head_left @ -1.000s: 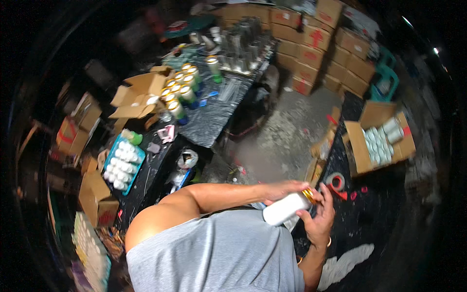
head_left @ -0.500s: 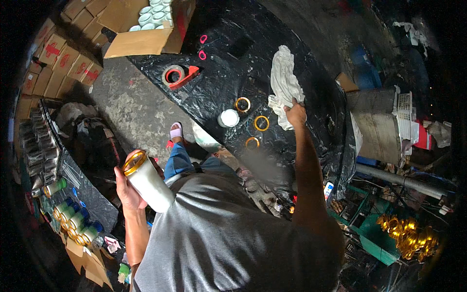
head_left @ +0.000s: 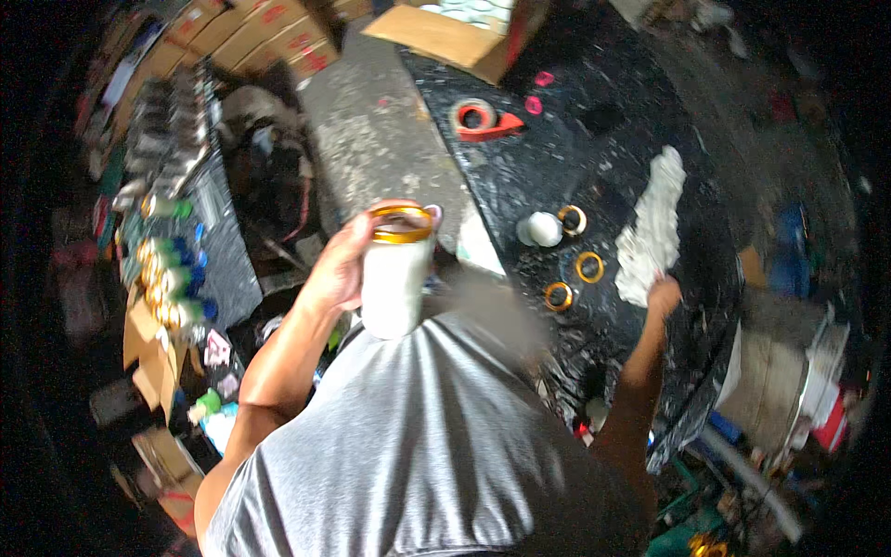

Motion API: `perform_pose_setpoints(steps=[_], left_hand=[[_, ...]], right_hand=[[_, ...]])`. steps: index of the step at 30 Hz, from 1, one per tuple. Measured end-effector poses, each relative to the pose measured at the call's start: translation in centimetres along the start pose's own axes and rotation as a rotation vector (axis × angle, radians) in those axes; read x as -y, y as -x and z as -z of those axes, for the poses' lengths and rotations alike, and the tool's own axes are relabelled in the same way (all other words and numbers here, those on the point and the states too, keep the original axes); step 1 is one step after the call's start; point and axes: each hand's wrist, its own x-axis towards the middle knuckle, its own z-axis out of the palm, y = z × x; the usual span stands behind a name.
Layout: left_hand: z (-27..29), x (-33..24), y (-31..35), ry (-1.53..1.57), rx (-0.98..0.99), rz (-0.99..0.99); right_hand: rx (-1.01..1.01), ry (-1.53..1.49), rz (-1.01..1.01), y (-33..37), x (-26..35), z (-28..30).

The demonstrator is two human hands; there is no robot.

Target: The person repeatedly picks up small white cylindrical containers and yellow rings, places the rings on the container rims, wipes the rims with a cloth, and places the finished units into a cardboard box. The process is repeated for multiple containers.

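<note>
My left hand (head_left: 342, 267) is wrapped round the side of a white cylindrical jar (head_left: 393, 290) with a shiny gold rim. The jar stands upright in front of my chest, its open-looking top facing up. On the right, my arm reaches out over the black plastic-covered table (head_left: 501, 176). There my right hand (head_left: 663, 297) grips the near end of a crumpled white cloth (head_left: 652, 227); its fingers are blurred. Left of the cloth lie a gold ring (head_left: 589, 267), another gold ring (head_left: 558, 297) and a third ring (head_left: 573, 221). A small white round container (head_left: 544, 229) touches or nearly touches that third ring.
A red tape dispenser (head_left: 487, 128) and pink scissor handles (head_left: 534, 105) lie farther back. An open carton (head_left: 445, 39) of white jars stands at the far edge. To the left are gold-rimmed jars (head_left: 167, 278) and stacked cartons (head_left: 269, 37). A grey panel (head_left: 766, 371) stands at right.
The view has swung left, shifting the scene rightward. My left hand has brought the jar more upright before my chest. My right hand stays at the cloth's near end.
</note>
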Motion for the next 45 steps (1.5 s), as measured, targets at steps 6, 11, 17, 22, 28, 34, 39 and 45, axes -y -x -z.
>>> perform_pose_setpoints(steps=[6,11,17,22,28,34,39,45], left_hand=[[-2.3,0.2,-1.0,-0.119,0.099,-0.017],[-4.9,0.7,-1.8,-0.45,0.217,-0.055],[-4.1,1.2,-2.3,-0.378,0.209,0.027],[-3.1,1.7,-2.4,-0.062,0.168,0.117],[-2.1,1.9,-2.4,-0.011,0.146,0.077],[-1.1,2.5,-2.0,0.006,0.06,0.086],[-0.6,2.6,-1.5,0.002,0.047,0.087],[-0.3,2.6,-0.8,-0.031,-0.018,0.07]], right_hand=[[0.019,-0.328,0.349,5.2,11.7,12.2],[0.477,-1.223,1.055,15.2,30.2,30.5],[0.438,-0.986,1.51,18.8,33.8,32.5],[0.614,-1.063,1.293,20.3,35.4,29.8],[0.526,-1.127,1.313,21.2,37.2,28.4],[0.574,-1.154,1.266,22.0,37.9,27.1],[0.563,-1.181,1.234,22.8,38.0,25.8],[0.506,-1.172,1.203,23.8,37.9,25.8]])
